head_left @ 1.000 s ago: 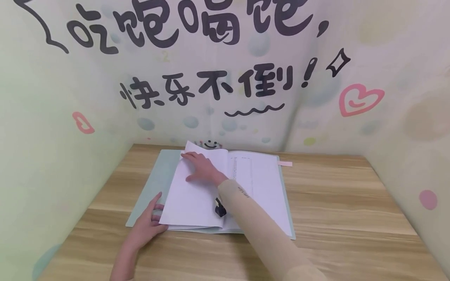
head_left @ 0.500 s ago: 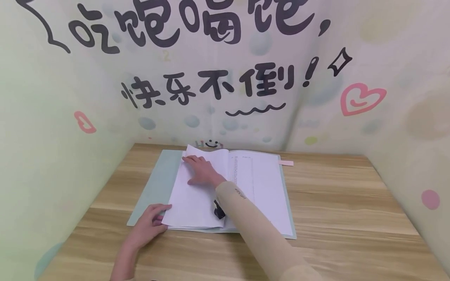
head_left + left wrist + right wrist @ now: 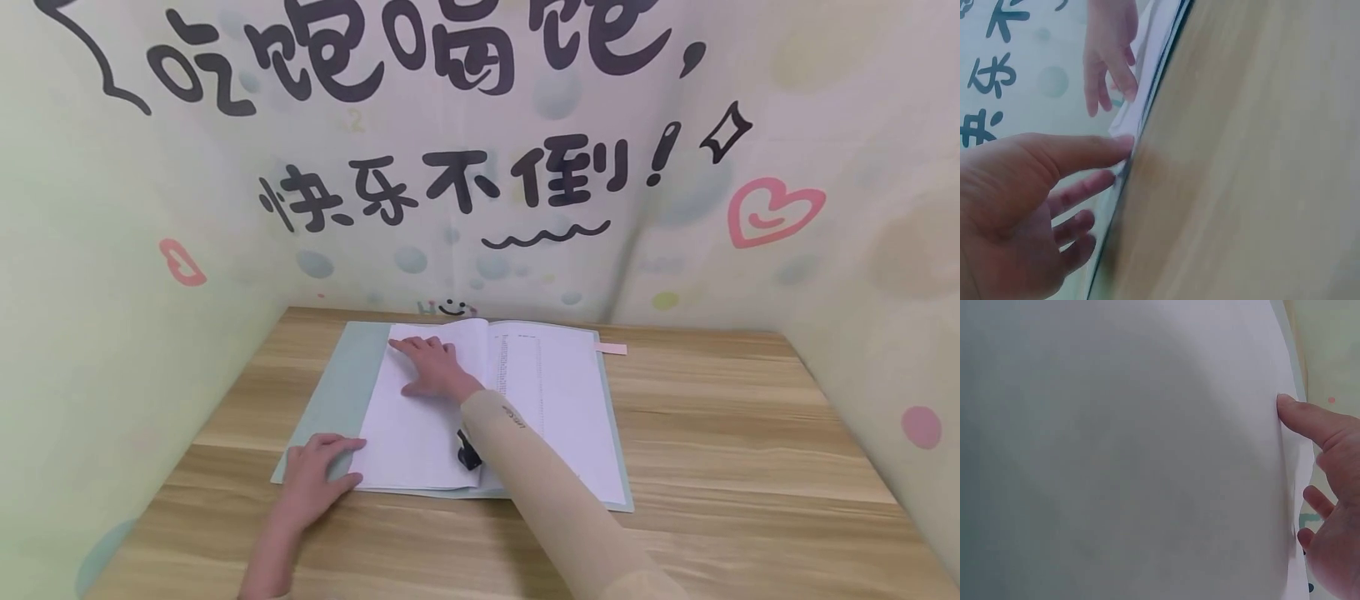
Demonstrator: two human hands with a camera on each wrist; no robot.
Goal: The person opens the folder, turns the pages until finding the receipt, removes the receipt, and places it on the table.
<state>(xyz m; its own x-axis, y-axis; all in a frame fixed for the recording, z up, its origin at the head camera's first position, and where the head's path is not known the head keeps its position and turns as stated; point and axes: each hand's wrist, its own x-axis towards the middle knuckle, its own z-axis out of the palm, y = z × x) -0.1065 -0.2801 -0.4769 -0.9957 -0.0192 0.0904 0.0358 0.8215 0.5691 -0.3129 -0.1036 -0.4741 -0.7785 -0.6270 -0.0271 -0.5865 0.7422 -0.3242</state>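
A light blue folder [image 3: 337, 392] lies spread on the wooden table, with white pages fastened at its middle. The left-hand page [image 3: 420, 433] is blank and lies nearly flat; the right-hand page [image 3: 573, 400] bears faint print. At the blank page's near left corner is my left hand [image 3: 311, 483], thumb and index finger spread and their tips at the page's edge. My right hand [image 3: 433, 367] reaches across the spine and rests on the upper part of that page, fingers extended toward its left edge. In the right wrist view, the thumb [image 3: 1310, 422] touches the paper.
A pink tab [image 3: 611, 349] sticks out from the folder's right edge. Behind the table [image 3: 720, 450] stands a printed wall sheet [image 3: 450, 267] with black writing, and pale walls close both sides. A small black device [image 3: 468, 450] sits under the right wrist.
The page's raised far left corner has come down flat beneath my right hand. The left hand's fingers have moved onto the page's left edge, its thumb and index finger spreading wider.
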